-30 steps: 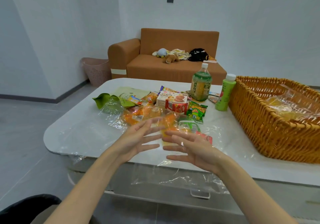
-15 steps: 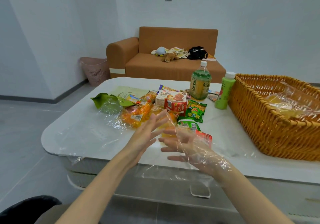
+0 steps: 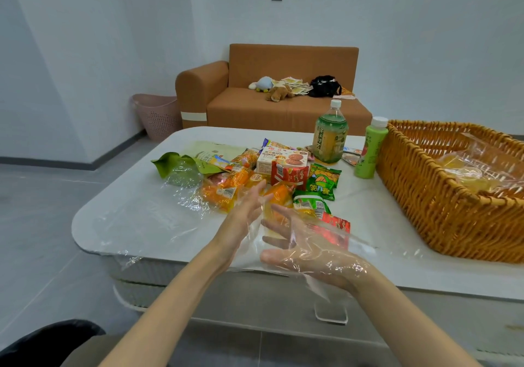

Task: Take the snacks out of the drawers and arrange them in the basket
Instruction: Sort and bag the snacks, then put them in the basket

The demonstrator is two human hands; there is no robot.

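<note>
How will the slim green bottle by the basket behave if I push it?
The slim bottle stands upright, tall and narrow, so a push near its top would probably tip it. Its round body would likely roll once down, though the basket close beside it might stop it. Smooth plastic: possibly slippery.

Bare table (image 3: 365, 211) runs between snack pile (image 3: 283, 179) and basket (image 3: 425, 188); green bottle (image 3: 371, 151) blocks far end.

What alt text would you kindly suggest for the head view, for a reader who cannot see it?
A person's right hand, fingers spread inside a clear plastic glove, meets the bare left hand above the near edge of a white table. Beyond lie colourful snack packets, two green drink bottles and, at right, a woven wicker basket.
</note>
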